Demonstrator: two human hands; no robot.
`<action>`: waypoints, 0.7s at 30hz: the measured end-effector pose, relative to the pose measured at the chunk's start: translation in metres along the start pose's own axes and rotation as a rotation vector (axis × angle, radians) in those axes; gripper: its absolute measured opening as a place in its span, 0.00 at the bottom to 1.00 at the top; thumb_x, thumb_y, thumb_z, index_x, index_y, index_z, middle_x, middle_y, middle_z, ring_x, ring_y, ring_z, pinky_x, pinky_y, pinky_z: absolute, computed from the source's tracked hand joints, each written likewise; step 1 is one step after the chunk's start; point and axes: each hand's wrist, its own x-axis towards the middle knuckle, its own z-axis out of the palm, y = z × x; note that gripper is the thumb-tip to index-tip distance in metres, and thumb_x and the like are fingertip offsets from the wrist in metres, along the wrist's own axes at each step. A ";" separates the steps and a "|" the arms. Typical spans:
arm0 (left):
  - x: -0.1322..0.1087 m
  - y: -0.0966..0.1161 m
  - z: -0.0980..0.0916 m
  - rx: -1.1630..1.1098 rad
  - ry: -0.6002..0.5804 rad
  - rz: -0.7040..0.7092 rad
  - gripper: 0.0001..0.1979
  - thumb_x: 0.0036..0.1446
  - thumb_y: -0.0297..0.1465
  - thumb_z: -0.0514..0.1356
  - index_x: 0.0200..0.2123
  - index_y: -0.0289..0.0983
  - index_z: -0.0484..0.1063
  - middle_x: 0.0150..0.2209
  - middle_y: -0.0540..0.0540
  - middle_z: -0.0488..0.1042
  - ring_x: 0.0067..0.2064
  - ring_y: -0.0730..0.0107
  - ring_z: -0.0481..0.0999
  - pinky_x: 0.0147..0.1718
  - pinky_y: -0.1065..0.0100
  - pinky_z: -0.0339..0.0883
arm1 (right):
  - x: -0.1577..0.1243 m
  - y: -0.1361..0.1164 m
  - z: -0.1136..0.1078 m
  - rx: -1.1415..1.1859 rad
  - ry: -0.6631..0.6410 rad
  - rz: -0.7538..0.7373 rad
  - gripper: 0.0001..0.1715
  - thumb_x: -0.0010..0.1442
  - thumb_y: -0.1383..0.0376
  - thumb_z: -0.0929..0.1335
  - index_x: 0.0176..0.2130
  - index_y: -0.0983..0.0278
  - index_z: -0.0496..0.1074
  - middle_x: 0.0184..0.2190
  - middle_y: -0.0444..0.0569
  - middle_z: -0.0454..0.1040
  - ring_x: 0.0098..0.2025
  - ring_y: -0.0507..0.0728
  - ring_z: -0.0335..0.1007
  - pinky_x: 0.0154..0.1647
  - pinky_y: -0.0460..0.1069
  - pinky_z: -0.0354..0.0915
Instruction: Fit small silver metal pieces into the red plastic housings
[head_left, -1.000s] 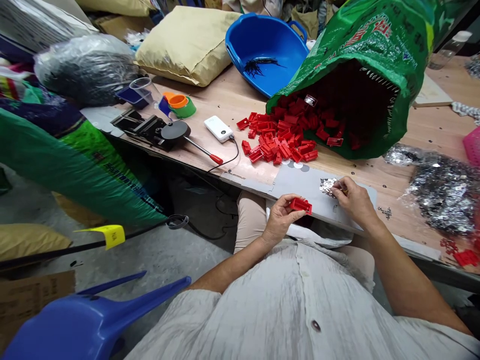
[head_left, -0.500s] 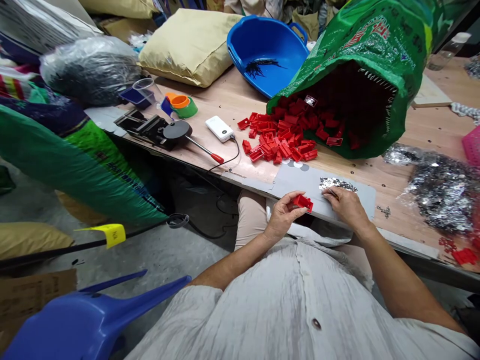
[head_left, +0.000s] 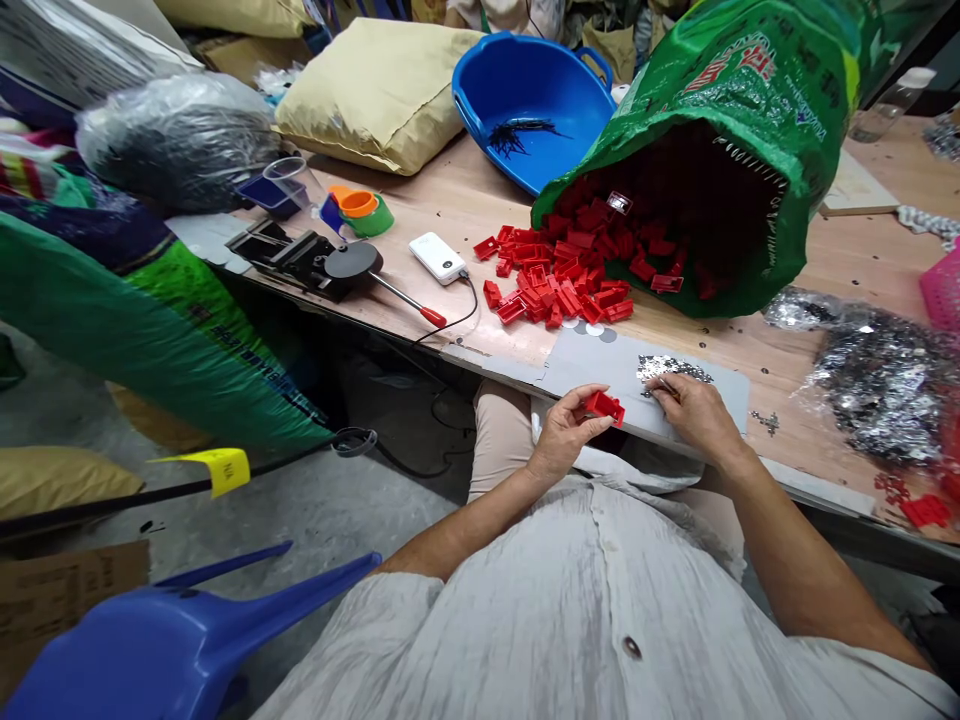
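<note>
Wooden bench, grey mat on it: at the mat's front edge your left hand grips a red box, long axis slanting towards your right hand, nearer the mat's metal pieces; whether its fingers grip any, I cannot tell.

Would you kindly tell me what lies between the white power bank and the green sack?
Red plastic parts, heaped on the table, in the head view.

green sack: red characters, unreadable | yellow tag: lettering unclear
</note>
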 end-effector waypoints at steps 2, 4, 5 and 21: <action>0.000 0.000 0.000 -0.016 0.006 -0.005 0.24 0.45 0.29 0.72 0.48 0.38 0.76 0.40 0.48 0.79 0.41 0.73 0.77 0.46 0.69 0.69 | -0.001 -0.001 -0.002 0.018 0.043 0.033 0.10 0.61 0.64 0.63 0.37 0.59 0.75 0.38 0.49 0.79 0.40 0.60 0.73 0.43 0.54 0.64; 0.001 0.001 0.000 -0.047 0.000 -0.021 0.24 0.46 0.30 0.72 0.49 0.39 0.75 0.40 0.47 0.78 0.41 0.72 0.77 0.45 0.69 0.70 | -0.003 -0.004 -0.006 0.094 0.077 0.061 0.09 0.61 0.61 0.64 0.37 0.59 0.74 0.35 0.48 0.78 0.36 0.59 0.72 0.39 0.53 0.63; 0.001 0.001 0.000 -0.064 -0.008 -0.033 0.25 0.47 0.30 0.71 0.50 0.39 0.74 0.40 0.47 0.78 0.41 0.72 0.77 0.44 0.69 0.70 | -0.005 -0.007 -0.007 0.157 0.081 0.069 0.09 0.61 0.60 0.65 0.36 0.59 0.73 0.34 0.48 0.78 0.33 0.57 0.70 0.37 0.52 0.63; 0.004 0.019 0.006 -0.238 -0.083 -0.189 0.24 0.47 0.31 0.70 0.50 0.41 0.76 0.40 0.47 0.79 0.40 0.71 0.77 0.41 0.68 0.70 | -0.028 -0.049 0.001 0.505 -0.061 -0.196 0.08 0.63 0.56 0.67 0.35 0.56 0.74 0.34 0.49 0.73 0.38 0.59 0.69 0.41 0.56 0.66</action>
